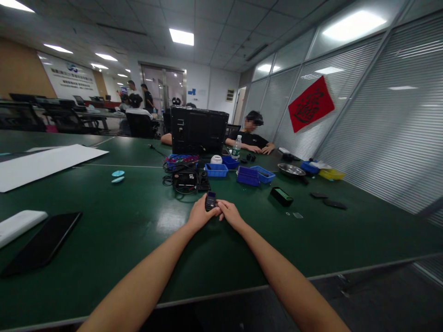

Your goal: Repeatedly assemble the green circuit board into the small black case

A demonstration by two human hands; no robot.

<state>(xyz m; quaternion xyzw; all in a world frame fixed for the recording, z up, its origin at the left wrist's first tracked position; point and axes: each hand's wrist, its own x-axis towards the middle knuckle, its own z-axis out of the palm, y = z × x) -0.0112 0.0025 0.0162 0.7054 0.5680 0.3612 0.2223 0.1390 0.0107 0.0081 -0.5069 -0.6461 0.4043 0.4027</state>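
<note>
1. Fingers of both hands meet around a small dark device [210, 201], held just above the green surface [114, 230]; the left hand [199, 216] is clenched on its lower body and the right hand [229, 214] pinches its near edge.
2. Surface: broad, carrying a white sheet [41, 163] far left and a black tablet [41, 242] near left.
3. Beyond the hands sit a black case [199, 130], tangled cables [185, 180] and blue bins [255, 175].
4. Right of them lie a steel bowl [290, 170] and a black-green box [281, 196].
5. Step in hand, by my reading: gripping the device to work on it. Any further move calls for a steady left hold while the right fingers act.
</note>
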